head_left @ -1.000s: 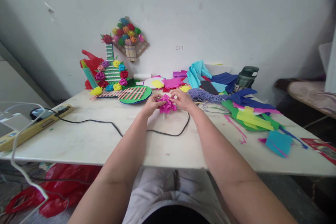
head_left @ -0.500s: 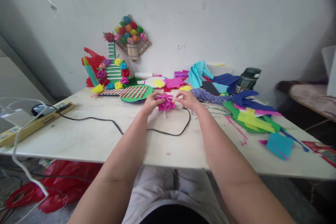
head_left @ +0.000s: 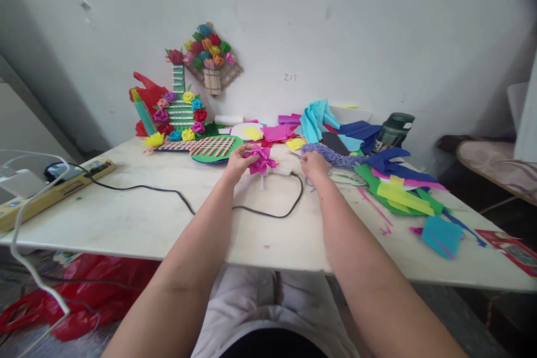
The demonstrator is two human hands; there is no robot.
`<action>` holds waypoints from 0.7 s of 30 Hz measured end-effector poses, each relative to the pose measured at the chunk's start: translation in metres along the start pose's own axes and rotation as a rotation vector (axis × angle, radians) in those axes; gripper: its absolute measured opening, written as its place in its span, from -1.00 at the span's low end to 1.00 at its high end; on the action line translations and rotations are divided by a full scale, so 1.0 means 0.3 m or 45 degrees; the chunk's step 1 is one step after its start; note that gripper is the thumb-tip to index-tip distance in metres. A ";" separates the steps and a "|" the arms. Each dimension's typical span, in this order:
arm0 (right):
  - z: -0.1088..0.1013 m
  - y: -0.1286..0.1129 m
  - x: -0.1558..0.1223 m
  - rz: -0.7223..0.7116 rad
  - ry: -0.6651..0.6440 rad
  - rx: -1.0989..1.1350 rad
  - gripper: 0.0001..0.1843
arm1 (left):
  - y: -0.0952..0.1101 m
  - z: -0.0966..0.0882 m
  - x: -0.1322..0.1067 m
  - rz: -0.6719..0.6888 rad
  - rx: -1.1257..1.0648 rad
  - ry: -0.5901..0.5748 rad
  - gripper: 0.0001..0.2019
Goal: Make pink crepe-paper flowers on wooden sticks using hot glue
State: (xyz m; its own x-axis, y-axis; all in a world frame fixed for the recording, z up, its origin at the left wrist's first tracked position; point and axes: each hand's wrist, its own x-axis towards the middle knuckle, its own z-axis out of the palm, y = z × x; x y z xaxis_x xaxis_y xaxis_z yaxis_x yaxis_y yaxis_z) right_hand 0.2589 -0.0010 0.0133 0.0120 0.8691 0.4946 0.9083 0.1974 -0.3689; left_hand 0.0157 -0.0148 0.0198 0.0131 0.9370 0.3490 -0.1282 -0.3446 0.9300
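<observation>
My left hand [head_left: 240, 163] pinches a magenta paper flower [head_left: 260, 160] by its left side, its petals folded and spread. Just behind and below the flower lies a white hot glue gun [head_left: 280, 171], partly hidden, with a black cord running from its right end. My right hand [head_left: 314, 164] is closed at the edge of a bundle of purple string [head_left: 335, 155]. Thin grey blades, apparently scissors [head_left: 295, 154], stick out to the left from its fingers; the handles are hidden in the hand.
Coloured paper sheets [head_left: 396, 193] and a dark bottle [head_left: 393, 131] lie or stand on the right. A green guitar-shaped piece [head_left: 216, 148] and a flower-decked guitar model [head_left: 182, 106] are at back left. A power strip [head_left: 54, 190] sits on the left; the black cord [head_left: 146, 188] crosses the table [head_left: 126, 218].
My right hand has let go of the flower and moved right to the purple string, where thin blades now show at its fingers. My left hand keeps the flower, tilted slightly left.
</observation>
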 end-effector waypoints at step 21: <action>-0.002 -0.222 -0.069 0.064 -0.372 -0.371 -0.61 | 0.003 -0.011 0.013 0.017 -0.080 0.219 -0.57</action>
State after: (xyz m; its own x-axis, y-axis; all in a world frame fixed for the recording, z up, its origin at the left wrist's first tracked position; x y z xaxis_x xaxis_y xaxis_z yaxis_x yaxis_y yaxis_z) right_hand 0.1983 -0.0325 0.0281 -0.0218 0.9749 0.2217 0.9904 0.0513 -0.1281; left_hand 0.0123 -0.0113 0.0216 -0.1578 0.9303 0.3310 -0.1891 -0.3575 0.9146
